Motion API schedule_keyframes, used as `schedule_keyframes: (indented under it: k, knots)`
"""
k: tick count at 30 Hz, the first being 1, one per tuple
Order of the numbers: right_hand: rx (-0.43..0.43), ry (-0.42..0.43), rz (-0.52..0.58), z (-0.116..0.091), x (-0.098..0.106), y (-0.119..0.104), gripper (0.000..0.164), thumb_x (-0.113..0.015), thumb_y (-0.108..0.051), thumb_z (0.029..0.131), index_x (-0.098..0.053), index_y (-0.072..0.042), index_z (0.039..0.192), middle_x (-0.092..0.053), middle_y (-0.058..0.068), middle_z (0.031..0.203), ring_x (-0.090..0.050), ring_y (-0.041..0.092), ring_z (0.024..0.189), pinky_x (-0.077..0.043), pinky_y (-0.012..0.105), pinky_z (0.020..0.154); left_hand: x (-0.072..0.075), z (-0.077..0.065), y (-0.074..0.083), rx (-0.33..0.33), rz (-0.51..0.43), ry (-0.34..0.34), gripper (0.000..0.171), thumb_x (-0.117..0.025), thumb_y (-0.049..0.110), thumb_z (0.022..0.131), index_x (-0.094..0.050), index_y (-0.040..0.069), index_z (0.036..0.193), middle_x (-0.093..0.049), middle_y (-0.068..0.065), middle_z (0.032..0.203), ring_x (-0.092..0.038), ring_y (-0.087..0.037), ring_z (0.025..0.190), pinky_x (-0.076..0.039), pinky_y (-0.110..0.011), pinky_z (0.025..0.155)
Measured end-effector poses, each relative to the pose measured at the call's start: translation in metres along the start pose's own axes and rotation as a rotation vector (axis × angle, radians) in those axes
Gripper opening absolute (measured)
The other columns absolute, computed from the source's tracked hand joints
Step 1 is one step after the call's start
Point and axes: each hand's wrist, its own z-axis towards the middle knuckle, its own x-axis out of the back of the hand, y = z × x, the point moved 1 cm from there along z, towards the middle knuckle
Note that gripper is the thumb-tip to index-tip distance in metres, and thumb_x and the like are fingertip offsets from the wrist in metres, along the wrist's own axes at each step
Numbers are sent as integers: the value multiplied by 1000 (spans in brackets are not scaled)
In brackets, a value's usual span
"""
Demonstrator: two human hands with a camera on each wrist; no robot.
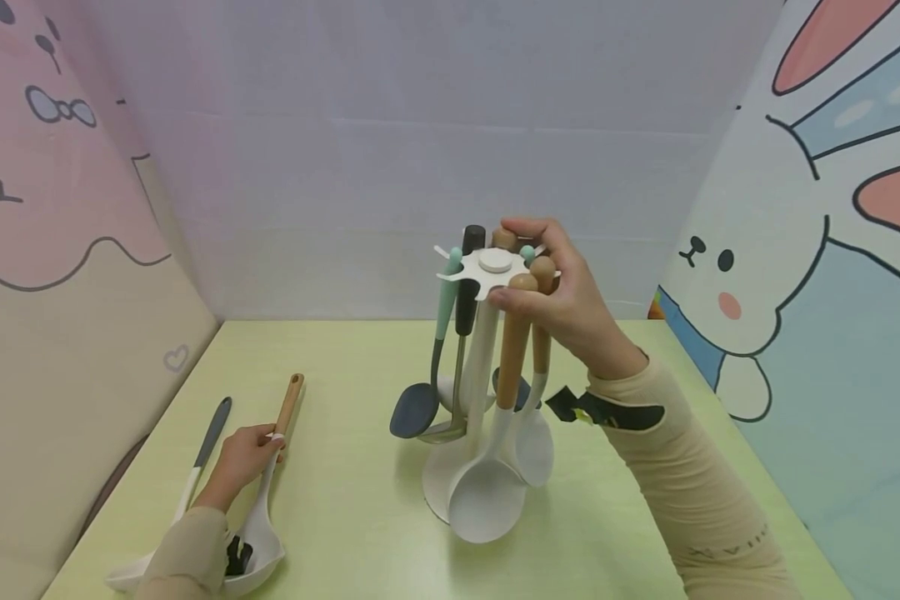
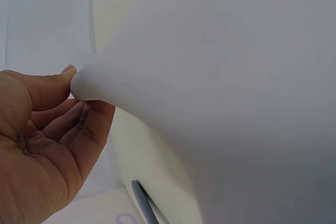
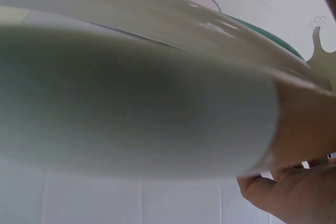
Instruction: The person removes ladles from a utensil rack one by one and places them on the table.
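Note:
At the left of the head view my left hand (image 1: 242, 460) pinches the neck of a white ladle (image 1: 261, 521) with a wooden handle; the left wrist view shows thumb and fingers on its white neck (image 2: 92, 83). My right hand (image 1: 566, 292) reaches round the top of a white utensil rack (image 1: 495, 262), thumb at the front rim and fingers behind. Wooden-handled utensils hang within its grasp, including a white ladle (image 1: 487, 504) in front. A dark grey ladle (image 1: 414, 410) with a mint handle and a black-handled metal ladle (image 1: 465, 292) hang at the rack's left.
A white utensil with a grey handle (image 1: 213, 432) lies left of my left hand, partly hidden by the sleeve. The yellow-green table (image 1: 337, 500) meets a pale curtain (image 1: 330, 208) behind. Printed cartoon cloths hang at both sides.

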Motion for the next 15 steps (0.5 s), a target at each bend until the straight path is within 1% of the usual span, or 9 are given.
schedule_keyframes:
  k: [3,6,11,15]
  knots:
    - [-1,1,10,0,0,0,77,-74,-11,75,-40,-1,143,-47,6,131,-59,16,94,-49,31,88,1,1,3,17,14,-11,37,-56,5,98,-54,-22,123,-72,-22,88,-69,-25,73,-50,-31,58]
    - [-3,1,15,0,0,0,77,-74,-10,75,-40,-1,144,-47,6,131,-59,16,94,-49,31,89,1,3,0,29,14,-19,36,-55,4,98,-54,-23,122,-72,-22,85,-67,-23,70,-50,-30,57]
    - [-1,3,7,0,0,0,76,-72,-9,75,-40,-1,144,-47,6,130,-59,16,93,-49,31,88,1,5,-5,47,-1,-33,37,-55,3,98,-52,-24,124,-71,-24,87,-69,-25,73,-54,-32,60]
    - [4,3,15,0,-1,-1,75,-72,-8,75,-40,0,143,-47,6,129,-59,16,93,-49,30,87,1,6,-6,60,-17,-38,36,-55,2,97,-53,-24,122,-71,-22,85,-68,-25,73,-55,-32,58]
